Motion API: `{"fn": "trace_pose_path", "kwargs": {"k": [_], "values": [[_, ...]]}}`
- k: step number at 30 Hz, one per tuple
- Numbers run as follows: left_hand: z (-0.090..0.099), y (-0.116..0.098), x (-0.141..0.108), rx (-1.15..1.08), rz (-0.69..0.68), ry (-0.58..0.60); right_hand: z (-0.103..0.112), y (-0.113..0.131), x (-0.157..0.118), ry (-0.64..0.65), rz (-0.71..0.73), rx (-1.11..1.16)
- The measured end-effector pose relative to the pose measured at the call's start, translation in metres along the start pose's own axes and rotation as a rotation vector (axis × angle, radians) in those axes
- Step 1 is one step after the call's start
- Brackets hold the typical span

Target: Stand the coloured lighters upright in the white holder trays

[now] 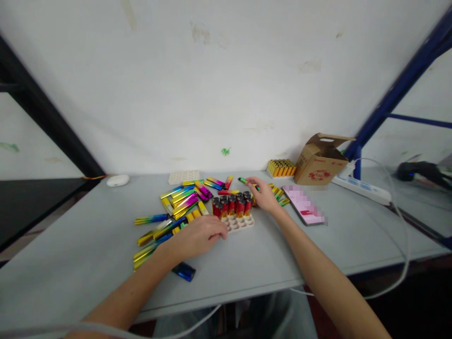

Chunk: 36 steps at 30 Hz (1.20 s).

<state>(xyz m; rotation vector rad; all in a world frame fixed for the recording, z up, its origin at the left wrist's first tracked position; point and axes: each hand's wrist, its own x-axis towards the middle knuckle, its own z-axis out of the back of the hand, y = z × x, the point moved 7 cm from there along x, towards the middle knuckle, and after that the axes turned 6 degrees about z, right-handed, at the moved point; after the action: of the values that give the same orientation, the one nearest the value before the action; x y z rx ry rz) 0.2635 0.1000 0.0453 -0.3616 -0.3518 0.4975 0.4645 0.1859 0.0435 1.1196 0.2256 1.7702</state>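
A white tray with round holes [241, 223] lies in front of me. Red cylinders with black tops [232, 205] stand upright in its back rows, while the front holes show bare. My left hand [205, 231] has its fingers curled at the tray's left front edge; its fingertips are partly hidden. Beyond the tray's right side, my right hand [262, 193] pinches a slim green-and-black stick-like piece [242, 180], which points to the left. Shiny yellow, blue and pink pieces [183, 203] are strewn left of the tray, some partly under my left forearm.
Another white holed tray [183, 177] lies at the back. A block of yellow cylinders [281, 168] stands by an open cardboard box [319, 162]. On the right are a phone [302, 205] and a power strip [362, 188]. A white case [118, 181] sits back left.
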Motion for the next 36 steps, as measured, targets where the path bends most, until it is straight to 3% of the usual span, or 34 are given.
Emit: {"fn": "trace_pose_path", "kwargs": {"k": [7,11,14,23,29,32,36], "values": [[0.001,0.001,0.000,0.027,0.015,0.007,-0.017,0.002,0.011,0.095,0.065,0.041],[0.001,0.000,0.000,0.079,-0.007,-0.001,-0.034,0.010,0.013,0.304,0.204,-0.031],[0.004,-0.001,0.001,0.118,-0.012,-0.030,-0.036,0.013,0.010,0.404,0.283,-0.063],[0.005,0.000,0.006,0.173,0.012,-0.088,-0.018,-0.010,0.009,0.269,0.079,-0.277],[0.002,0.004,0.008,0.146,0.065,-0.160,-0.022,-0.005,0.008,0.319,0.086,-0.323],[0.004,0.006,0.008,0.175,0.108,-0.189,-0.021,-0.005,0.009,0.345,0.096,-0.259],[0.007,0.009,0.009,0.221,0.156,-0.215,-0.005,-0.006,0.014,0.181,0.014,-0.018]]}}
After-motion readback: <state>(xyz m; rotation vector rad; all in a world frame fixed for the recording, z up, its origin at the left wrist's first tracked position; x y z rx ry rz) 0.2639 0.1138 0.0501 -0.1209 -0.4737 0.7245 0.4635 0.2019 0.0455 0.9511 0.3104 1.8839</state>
